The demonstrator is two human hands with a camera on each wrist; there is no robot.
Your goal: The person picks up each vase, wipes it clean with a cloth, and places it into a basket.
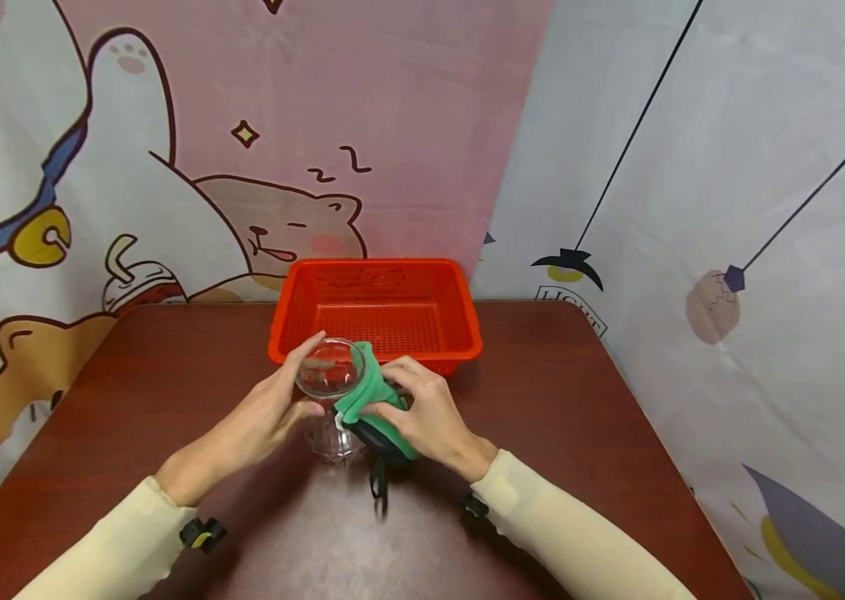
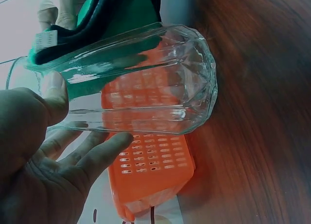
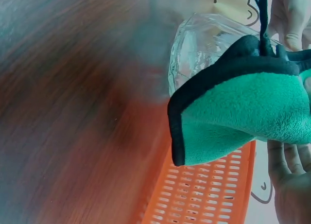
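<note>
A clear glass vase [image 1: 332, 392] with a faceted base stands upright above the table, its round mouth facing up. My left hand [image 1: 267, 414] grips it near the rim, thumb on the near side and fingers round the far side; the left wrist view shows the vase [image 2: 160, 88] between them. In my right hand [image 1: 426, 410] is a green cloth [image 1: 372, 390] with dark edging and a hanging loop, pinched between thumb and fingers. The cloth [image 3: 233, 110] lies against the vase's right side, partly covering it in the right wrist view.
A red-orange plastic basket [image 1: 467, 321] with a perforated bottom sits at the table's back edge, just beyond both hands. The brown wooden table [image 1: 557, 433] spreads around them. Behind it hangs a cartoon-printed cloth [image 1: 422, 125].
</note>
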